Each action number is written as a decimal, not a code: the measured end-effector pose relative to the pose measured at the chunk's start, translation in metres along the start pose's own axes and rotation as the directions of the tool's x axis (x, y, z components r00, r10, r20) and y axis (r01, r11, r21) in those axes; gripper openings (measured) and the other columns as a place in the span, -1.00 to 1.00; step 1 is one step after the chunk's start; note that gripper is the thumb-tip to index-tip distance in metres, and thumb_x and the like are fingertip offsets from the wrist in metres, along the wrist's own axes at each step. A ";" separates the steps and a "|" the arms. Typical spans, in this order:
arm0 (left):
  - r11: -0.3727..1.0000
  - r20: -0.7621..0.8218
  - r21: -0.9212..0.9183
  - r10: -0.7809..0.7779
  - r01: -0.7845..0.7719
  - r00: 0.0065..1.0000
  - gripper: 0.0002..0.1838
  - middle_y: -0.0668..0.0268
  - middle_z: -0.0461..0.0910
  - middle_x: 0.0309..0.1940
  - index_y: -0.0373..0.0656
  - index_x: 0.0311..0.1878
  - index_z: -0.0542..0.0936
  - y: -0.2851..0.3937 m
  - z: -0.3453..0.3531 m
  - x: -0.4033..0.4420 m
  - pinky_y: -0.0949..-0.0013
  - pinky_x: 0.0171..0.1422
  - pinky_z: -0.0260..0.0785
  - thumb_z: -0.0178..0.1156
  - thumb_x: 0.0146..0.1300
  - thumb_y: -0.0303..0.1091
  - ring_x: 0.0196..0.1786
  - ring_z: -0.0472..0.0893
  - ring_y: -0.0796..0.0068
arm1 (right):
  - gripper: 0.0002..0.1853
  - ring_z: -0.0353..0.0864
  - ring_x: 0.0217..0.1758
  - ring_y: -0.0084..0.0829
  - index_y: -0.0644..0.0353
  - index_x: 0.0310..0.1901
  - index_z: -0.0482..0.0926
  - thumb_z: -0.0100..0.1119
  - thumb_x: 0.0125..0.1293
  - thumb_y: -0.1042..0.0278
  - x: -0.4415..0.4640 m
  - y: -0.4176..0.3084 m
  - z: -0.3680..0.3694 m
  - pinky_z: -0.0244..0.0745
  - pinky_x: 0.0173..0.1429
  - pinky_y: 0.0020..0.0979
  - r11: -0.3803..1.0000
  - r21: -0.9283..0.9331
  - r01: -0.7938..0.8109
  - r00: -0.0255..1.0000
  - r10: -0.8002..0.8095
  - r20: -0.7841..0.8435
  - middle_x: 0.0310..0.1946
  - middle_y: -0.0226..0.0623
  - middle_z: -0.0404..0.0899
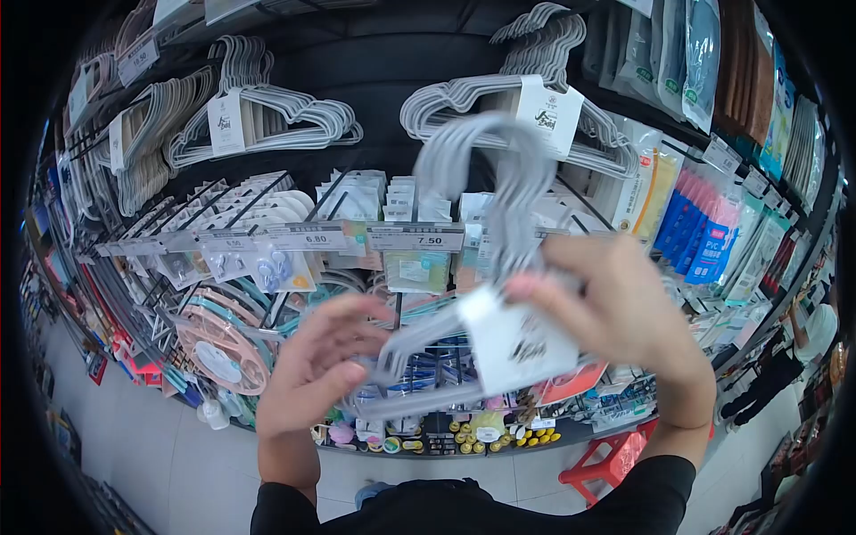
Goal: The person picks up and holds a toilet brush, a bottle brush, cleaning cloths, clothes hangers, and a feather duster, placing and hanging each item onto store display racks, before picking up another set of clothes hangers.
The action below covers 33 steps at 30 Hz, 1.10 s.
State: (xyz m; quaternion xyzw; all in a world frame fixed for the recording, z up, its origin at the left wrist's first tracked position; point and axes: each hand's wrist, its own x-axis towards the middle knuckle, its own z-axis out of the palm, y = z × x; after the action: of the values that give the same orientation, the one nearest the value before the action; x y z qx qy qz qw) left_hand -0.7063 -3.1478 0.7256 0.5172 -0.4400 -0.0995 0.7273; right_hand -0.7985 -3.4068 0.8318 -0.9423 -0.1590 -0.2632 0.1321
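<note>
A bundle of grey clothes hangers with a white card label is held up in front of the shelf, its hooks blurred by motion. My right hand grips the bundle near the base of the hooks, thumb over the top of the label. At the bundle's left end is my left hand, its fingers apart and slightly curled; whether it touches the hangers I cannot tell. Behind hang similar bundles: one hanger bundle on the upper left, another hanger bundle on the upper right.
A price rail with small packets on hooks runs across the middle. Blue and pink glove packs hang at right, a pink round rack at left. A red stool stands on the floor. A person is at far right.
</note>
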 end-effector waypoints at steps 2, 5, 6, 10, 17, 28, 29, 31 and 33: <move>0.992 -0.098 0.042 0.126 -0.122 0.987 -0.42 0.03 0.44 0.09 -0.37 0.26 0.27 -0.011 -0.016 -0.005 0.28 0.11 0.43 0.19 0.24 -0.33 0.06 0.53 0.30 | -0.50 0.44 -0.69 -0.46 0.34 -0.49 0.58 0.12 0.30 -0.04 0.007 0.022 -0.013 0.30 -0.56 -0.39 0.976 0.167 -0.139 0.983 0.156 -0.097 -0.73 -0.20 0.44; 0.983 -0.109 0.073 0.174 -0.167 0.979 -0.47 -0.03 0.46 0.09 -0.42 0.18 0.35 -0.016 -0.036 -0.022 0.19 0.11 0.43 0.20 0.25 -0.29 0.01 0.57 0.23 | -0.48 0.32 -0.58 -0.76 0.33 -0.34 0.64 0.01 0.37 -0.08 0.023 0.062 -0.040 0.18 -0.51 -0.58 0.924 0.297 -0.241 0.933 0.305 -0.193 -0.65 -0.55 0.44; 0.985 -0.086 0.055 0.169 -0.165 0.982 -0.51 -0.04 0.49 0.05 -0.42 0.13 0.39 -0.021 -0.041 -0.031 0.19 0.09 0.43 0.21 0.24 -0.29 -0.01 0.58 0.22 | -0.48 0.32 -0.57 -0.79 0.31 -0.31 0.65 0.01 0.37 -0.09 0.029 0.068 -0.049 0.17 -0.50 -0.61 0.900 0.342 -0.268 0.920 0.345 -0.185 -0.63 -0.55 0.45; 0.998 0.092 0.053 0.039 -0.044 0.995 -0.68 0.04 0.62 -0.14 -0.38 -0.03 0.55 -0.036 -0.035 -0.062 0.30 0.00 0.46 0.22 0.23 -0.35 -0.09 0.64 0.30 | -0.41 0.21 -0.62 -0.77 0.39 -0.24 0.62 0.02 0.33 -0.16 0.055 0.100 -0.060 0.01 -0.55 -0.58 0.862 0.410 -0.297 0.843 0.439 -0.312 -0.64 -0.55 0.39; 0.926 0.383 0.269 -0.355 0.264 0.853 -0.77 0.24 0.66 -0.22 -0.27 -0.01 0.58 -0.091 -0.001 -0.094 0.46 -0.09 0.45 0.19 0.29 -0.43 -0.17 0.65 0.48 | -0.35 0.14 -0.65 -0.72 0.42 -0.25 0.62 0.03 0.29 -0.22 0.093 0.117 -0.058 -0.06 -0.56 -0.55 0.898 0.363 -0.248 0.825 0.393 -0.406 -0.69 -0.48 0.31; 0.767 0.216 0.059 -0.635 0.639 0.742 -0.79 0.28 0.63 -0.24 -0.30 -0.02 0.55 -0.174 0.002 -0.185 0.48 -0.04 0.46 0.12 0.34 -0.43 -0.15 0.62 0.55 | -0.37 0.41 -0.59 -0.52 0.34 -0.35 0.65 0.03 0.29 -0.23 0.116 0.127 -0.031 0.27 -0.44 -0.45 0.969 0.080 -0.234 0.886 0.246 -0.393 -0.67 -0.35 0.45; 0.753 0.208 0.104 -0.655 0.649 0.727 -0.78 0.27 0.64 -0.24 -0.30 -0.01 0.55 -0.177 0.004 -0.188 0.49 -0.03 0.46 0.13 0.33 -0.43 -0.15 0.62 0.56 | -0.35 0.51 -0.54 -0.42 0.36 -0.35 0.66 0.04 0.26 -0.25 0.116 0.127 -0.030 0.39 -0.36 -0.38 0.962 0.004 -0.272 0.879 0.250 -0.406 -0.66 -0.25 0.50; 0.723 0.189 0.193 -0.691 0.663 0.698 -0.77 0.26 0.65 -0.25 -0.28 0.00 0.54 -0.180 0.009 -0.191 0.51 -0.02 0.44 0.14 0.32 -0.43 -0.15 0.62 0.58 | -0.42 0.62 -0.42 -0.19 0.29 -0.35 0.67 0.08 0.23 -0.21 0.115 0.125 -0.024 0.46 -0.26 -0.26 0.950 -0.174 -0.261 0.822 0.124 -0.556 -0.52 -0.13 0.60; 0.707 0.193 0.210 -0.707 0.675 0.681 -0.78 0.26 0.65 -0.26 -0.28 0.00 0.54 -0.181 0.016 -0.189 0.50 -0.01 0.44 0.12 0.32 -0.43 -0.15 0.62 0.57 | -0.46 0.63 -0.37 -0.14 0.26 -0.37 0.68 0.10 0.22 -0.19 0.115 0.128 -0.020 0.47 -0.25 -0.23 0.924 -0.308 -0.225 0.733 -0.048 -0.678 -0.44 -0.17 0.63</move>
State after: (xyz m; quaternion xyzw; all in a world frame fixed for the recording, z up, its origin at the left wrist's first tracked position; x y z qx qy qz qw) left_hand -0.7746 -3.1254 0.4735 0.6707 -0.3080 -0.4064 0.5386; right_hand -0.6670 -3.5042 0.8895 -0.7963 -0.0020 -0.6047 0.0133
